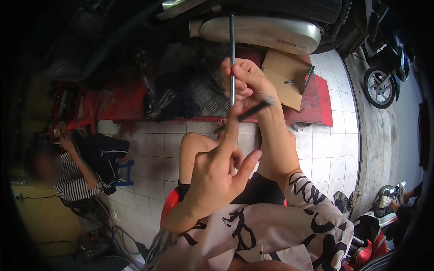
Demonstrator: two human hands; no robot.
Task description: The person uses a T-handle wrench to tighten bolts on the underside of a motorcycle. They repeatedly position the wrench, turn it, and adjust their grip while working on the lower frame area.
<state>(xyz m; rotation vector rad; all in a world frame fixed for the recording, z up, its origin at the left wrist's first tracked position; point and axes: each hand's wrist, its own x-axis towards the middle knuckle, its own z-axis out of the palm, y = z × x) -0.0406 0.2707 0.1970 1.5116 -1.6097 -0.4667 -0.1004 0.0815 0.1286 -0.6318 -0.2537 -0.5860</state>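
Observation:
My right hand (pixel 247 81) is closed around the upright steel shaft of a T-handle wrench (pixel 232 43), thumb and fingers pinching it. The shaft's far end reaches the silver engine cover (pixel 262 34) of a motorcycle; its tip there is too small to make out. The wrench's dark crossbar (pixel 257 109) is blurred and lies slantwise below my right hand. Nearer to me, my left hand (pixel 214 174) has its index finger stretched out against the crossbar and its thumb spread wide. Its other fingers curl loosely and grip nothing.
Beneath the motorcycle is a red platform (pixel 322 101) with a cardboard tray (pixel 281 90) holding small metal parts. Dark cloth (pixel 174 97) lies on it. At left, a person in a striped shirt (pixel 74 183) sits by a blue stool (pixel 125 174). Another motorcycle's wheel (pixel 379 88) stands at right.

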